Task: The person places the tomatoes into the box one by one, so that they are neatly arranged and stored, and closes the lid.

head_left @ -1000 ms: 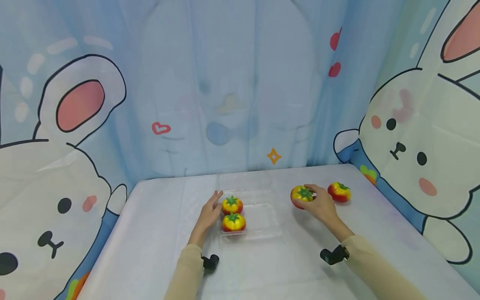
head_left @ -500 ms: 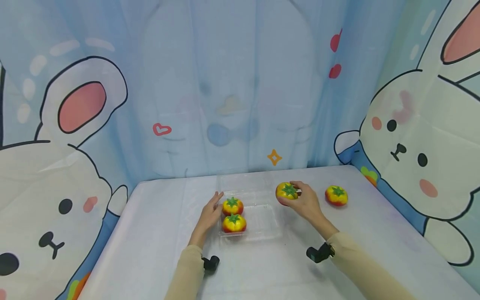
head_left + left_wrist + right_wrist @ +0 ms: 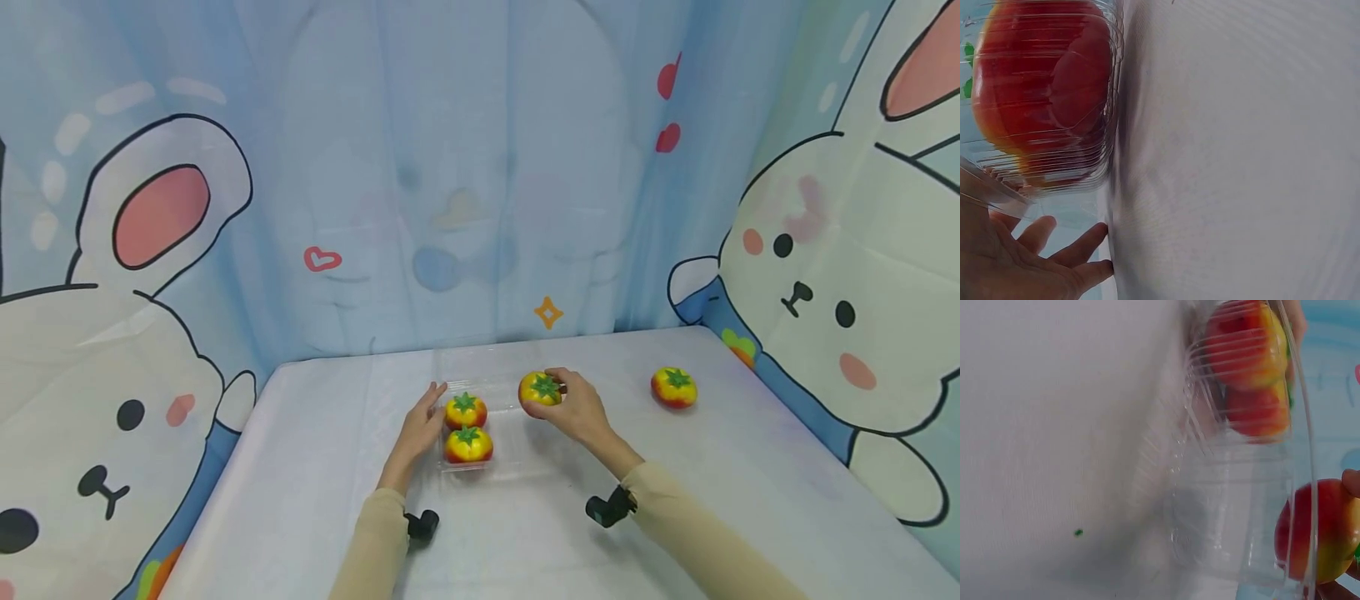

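Plastic box (image 3: 522,440): clear, thin, ridged walls; sits on the table in front of the person, between both hands.
Left hand (image 3: 417,427): open; fingers fairly straight and spread, resting at the box's left side.
Right hand (image 3: 585,413): gripping one fruit, thumb on the near side, fingers on the far side.
Held fruit (image 3: 538,388): red and yellow, green star-shaped leaf cap up; at the box's right part, seen past the clear rim in the right wrist view; exact height, cannot tell.
Rear fruit (image 3: 465,410): same kind, in the box, left side, next to the left fingertips.
Front fruit (image 3: 468,446): same kind, in the box, left side, just in front of the rear one.
Loose fruit (image 3: 673,388): same kind, on the table, to my right, well apart from the box.
Table (image 3: 322,467): white cloth over it.
Sleeves (image 3: 693,525): beige, both arms; black device (image 3: 611,506) on each wrist.
Curtain (image 3: 480,167): pale blue, cartoon rabbits either side.
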`<state>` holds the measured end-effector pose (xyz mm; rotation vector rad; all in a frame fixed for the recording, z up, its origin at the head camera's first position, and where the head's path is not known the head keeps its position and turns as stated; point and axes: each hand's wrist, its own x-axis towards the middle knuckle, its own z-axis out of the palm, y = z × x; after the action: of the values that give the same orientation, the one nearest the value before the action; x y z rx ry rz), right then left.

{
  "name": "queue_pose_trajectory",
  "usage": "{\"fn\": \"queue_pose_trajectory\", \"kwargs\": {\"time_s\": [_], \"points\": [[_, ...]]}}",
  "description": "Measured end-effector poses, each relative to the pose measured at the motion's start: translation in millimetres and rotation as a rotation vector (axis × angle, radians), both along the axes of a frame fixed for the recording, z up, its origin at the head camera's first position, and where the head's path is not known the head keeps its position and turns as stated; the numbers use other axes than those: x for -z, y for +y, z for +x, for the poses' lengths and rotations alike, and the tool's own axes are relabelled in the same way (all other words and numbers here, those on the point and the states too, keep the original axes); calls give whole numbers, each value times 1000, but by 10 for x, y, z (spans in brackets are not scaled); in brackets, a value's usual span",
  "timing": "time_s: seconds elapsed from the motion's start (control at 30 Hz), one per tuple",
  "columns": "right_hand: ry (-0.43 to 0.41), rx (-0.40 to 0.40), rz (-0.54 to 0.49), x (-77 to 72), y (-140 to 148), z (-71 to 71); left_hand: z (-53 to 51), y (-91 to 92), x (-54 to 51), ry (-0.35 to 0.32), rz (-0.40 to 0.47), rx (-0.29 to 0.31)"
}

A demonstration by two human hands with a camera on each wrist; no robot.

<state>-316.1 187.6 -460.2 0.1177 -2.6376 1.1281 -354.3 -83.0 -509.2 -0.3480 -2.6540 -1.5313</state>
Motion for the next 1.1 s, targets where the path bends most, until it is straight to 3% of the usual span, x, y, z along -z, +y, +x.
{"fn": "queue_pose_trajectory", "kwargs": {"time_s": [0.4, 0.67, 1.1], "points": [[-45, -14, 87, 104, -212, 0, 22, -26, -4, -2, 21, 15], [-7, -35, 171, 126, -291, -8, 12, -35, 0, 8, 22, 17], [-72, -31, 235, 232, -296, -46, 12, -26, 12, 15, 4, 22]]}}
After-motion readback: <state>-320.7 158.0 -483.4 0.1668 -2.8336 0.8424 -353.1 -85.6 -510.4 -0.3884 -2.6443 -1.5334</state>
